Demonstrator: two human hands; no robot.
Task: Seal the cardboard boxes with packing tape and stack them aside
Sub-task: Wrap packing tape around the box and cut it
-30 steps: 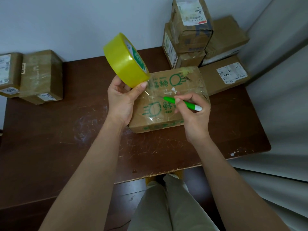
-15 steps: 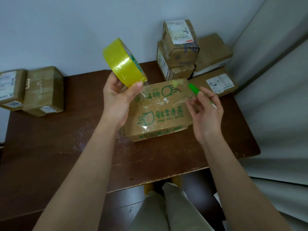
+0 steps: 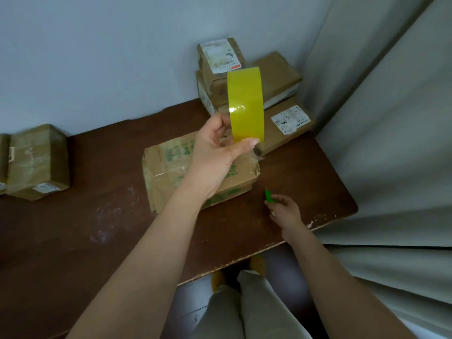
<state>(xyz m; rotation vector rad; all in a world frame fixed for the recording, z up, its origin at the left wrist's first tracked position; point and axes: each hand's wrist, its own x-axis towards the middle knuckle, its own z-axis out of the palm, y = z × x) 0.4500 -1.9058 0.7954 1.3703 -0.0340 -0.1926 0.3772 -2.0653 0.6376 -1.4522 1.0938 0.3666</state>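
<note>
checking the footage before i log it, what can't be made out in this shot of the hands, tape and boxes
Head view only:
- Green-printed box: the left hand and forearm cover its middle, so the tape seam is hidden.
- Yellow tape roll: seen edge-on; core not visible.
- Green tool: mostly hidden inside the right hand; type unclear.
- Shipping labels on the stacked boxes: too small to read.
- Leftmost box: cut off by the frame edge.

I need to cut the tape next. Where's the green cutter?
Head view: the green cutter is in the right hand, low over the table, right of the green-printed box.
</note>
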